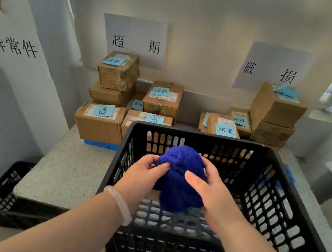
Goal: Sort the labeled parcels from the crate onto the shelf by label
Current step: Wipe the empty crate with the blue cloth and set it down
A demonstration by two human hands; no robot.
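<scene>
A fluffy blue cloth [180, 177] hangs bunched above the inside of the black slotted crate [291, 216]. My left hand [143, 175] pinches its left side and my right hand [207, 186] grips its right side. No parcel shows inside the crate. On the speckled shelf [70, 171], several cardboard parcels with blue notes are stacked at the left [104, 119] under a wall sign [135, 41]. Another group of parcels [273, 113] stands at the right under a second wall sign [272, 70].
A second black crate [5, 188] sits on the floor at the lower left, below the shelf's edge. A white panel with writing [14, 45] stands at the left. Bare shelf surface lies left of the crate.
</scene>
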